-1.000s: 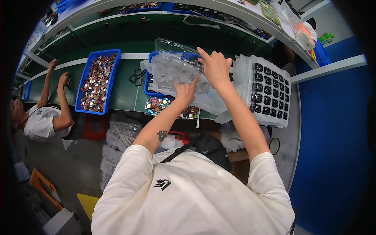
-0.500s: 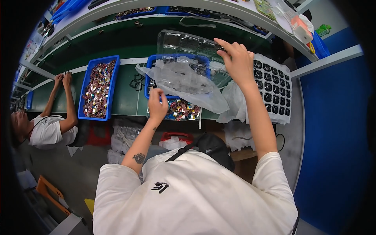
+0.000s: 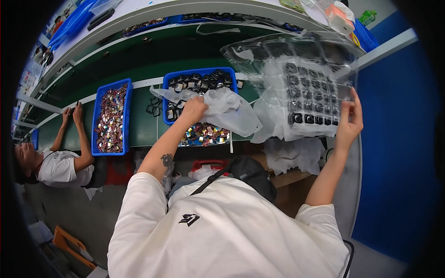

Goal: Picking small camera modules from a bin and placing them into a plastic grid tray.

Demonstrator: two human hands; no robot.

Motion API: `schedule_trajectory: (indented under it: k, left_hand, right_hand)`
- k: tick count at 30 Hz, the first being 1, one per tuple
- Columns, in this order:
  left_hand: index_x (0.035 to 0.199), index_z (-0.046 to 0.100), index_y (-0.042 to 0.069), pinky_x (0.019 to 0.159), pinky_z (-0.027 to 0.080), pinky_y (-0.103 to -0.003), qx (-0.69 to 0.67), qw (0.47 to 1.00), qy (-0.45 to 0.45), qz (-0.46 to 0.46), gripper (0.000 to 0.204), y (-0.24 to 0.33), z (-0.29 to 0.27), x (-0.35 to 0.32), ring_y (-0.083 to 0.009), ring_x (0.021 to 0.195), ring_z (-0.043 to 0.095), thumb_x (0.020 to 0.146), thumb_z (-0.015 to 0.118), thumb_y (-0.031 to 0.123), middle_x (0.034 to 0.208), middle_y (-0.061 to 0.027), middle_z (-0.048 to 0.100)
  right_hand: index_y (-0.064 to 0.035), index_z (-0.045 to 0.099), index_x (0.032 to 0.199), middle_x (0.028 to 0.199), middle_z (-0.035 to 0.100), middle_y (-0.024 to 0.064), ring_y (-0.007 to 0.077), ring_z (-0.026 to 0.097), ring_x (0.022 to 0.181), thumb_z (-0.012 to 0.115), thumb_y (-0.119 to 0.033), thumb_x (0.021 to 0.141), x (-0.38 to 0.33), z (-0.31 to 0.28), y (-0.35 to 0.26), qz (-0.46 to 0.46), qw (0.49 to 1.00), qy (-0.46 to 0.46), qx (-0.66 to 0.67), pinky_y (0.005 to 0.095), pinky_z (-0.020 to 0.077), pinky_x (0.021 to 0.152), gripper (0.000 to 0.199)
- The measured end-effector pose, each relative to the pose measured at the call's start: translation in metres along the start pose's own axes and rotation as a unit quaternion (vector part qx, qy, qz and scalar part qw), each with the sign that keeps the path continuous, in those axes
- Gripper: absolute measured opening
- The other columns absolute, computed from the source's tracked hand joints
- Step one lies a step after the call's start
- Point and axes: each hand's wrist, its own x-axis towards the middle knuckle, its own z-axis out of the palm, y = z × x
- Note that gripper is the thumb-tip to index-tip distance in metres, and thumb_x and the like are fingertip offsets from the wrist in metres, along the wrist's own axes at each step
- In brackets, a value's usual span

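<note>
My left hand [image 3: 194, 110] is closed on a crumpled translucent plastic sheet [image 3: 238, 116], which drapes over the front of a blue bin [image 3: 165, 95]. That bin holds many small black square parts. At the right, my right hand [image 3: 352, 118] pinches the edge of a clear moulded plastic tray [image 3: 259, 51] with square pockets. The tray is tilted above a white-lined tray of black parts [image 3: 307, 119], whose rows show through the clear plastic. Shiny multicoloured small pieces [image 3: 208, 134] lie just in front of the blue bin.
Left of the bin are a few black frames [image 3: 153, 106] and a long blue tray [image 3: 128, 109] full of reddish and gold pieces. A co-worker [image 3: 65, 164] handles something small further left. A white shelf [image 3: 185, 13] spans above the bench; a blue partition [image 3: 394, 139] stands at right.
The clear tray has moved right, from above the blue bin to over the white-lined tray, with my right hand. My left hand has taken hold of the plastic sheet, exposing the bin's black parts.
</note>
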Motion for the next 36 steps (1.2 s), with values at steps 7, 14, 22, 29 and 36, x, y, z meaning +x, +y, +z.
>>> schedule_trajectory:
  k: [7, 14, 22, 29, 36]
  left_hand:
    - [0.091, 0.059, 0.002, 0.076, 0.047, -0.044, -0.258, 0.942, 0.216, -0.006, 0.020, -0.017, -0.053, 0.021, -0.0402, 0.090, 0.057, 0.072, 0.056, 0.004, 0.091, -0.0206, 0.061]
    - [0.097, 0.060, 0.001, 0.071, 0.047, -0.032, -0.403, 0.873, 0.255, -0.106, 0.020, -0.043, -0.105, 0.038, -0.0222, 0.077, 0.063, 0.083, 0.060, 0.015, 0.084, -0.0139, 0.066]
    - [0.108, 0.058, -0.002, 0.071, 0.048, -0.026, -0.620, 0.718, 0.292, -0.120, 0.026, -0.059, -0.168, 0.027, -0.0116, 0.081, 0.061, 0.089, 0.058, 0.016, 0.096, -0.0059, 0.065]
    - [0.137, 0.034, 0.000, 0.089, 0.047, -0.037, -0.099, 0.984, -0.009, -0.148, 0.092, -0.134, -0.060, 0.017, -0.0357, 0.107, 0.057, 0.059, 0.076, 0.022, 0.117, -0.0244, 0.057]
    - [0.104, 0.062, 0.000, 0.083, 0.048, -0.043, -0.044, 0.972, -0.034, -0.226, 0.042, -0.138, -0.010, 0.002, -0.0383, 0.097, 0.060, 0.070, 0.067, 0.024, 0.099, -0.0236, 0.063]
  right_hand:
    - [-0.0056, 0.043, 0.134, 0.082, 0.050, -0.0022, 0.0058, 0.043, 0.073, 0.055, -0.015, 0.093, -0.082, -0.128, 0.066, 0.189, 0.962, 0.154, 0.126, 0.0202, 0.0356, 0.066, 0.044]
    - [-0.0196, 0.031, 0.140, 0.131, 0.042, 0.0027, 0.0199, 0.045, 0.114, 0.052, -0.030, 0.094, -0.261, -0.215, 0.150, 0.455, 0.768, 0.296, 0.341, 0.0377, 0.0431, 0.089, 0.052]
    - [-0.0172, 0.046, 0.060, 0.054, 0.043, -0.0028, 0.0157, 0.041, 0.052, 0.037, -0.061, 0.088, -0.557, -0.206, 0.167, 0.749, 0.352, 0.506, 0.243, 0.0344, 0.0345, 0.059, 0.053]
    - [-0.0172, 0.054, 0.076, 0.064, 0.050, -0.0015, 0.0160, 0.045, 0.052, 0.049, -0.062, 0.077, -0.674, -0.169, 0.199, 0.746, 0.318, 0.559, 0.170, 0.0367, 0.0393, 0.060, 0.045]
    - [-0.0184, 0.051, 0.122, 0.097, 0.061, 0.0014, 0.0175, 0.059, 0.080, 0.055, -0.049, 0.082, -0.531, -0.107, 0.146, 0.917, 0.267, 0.294, -0.037, 0.0426, 0.0452, 0.075, 0.051]
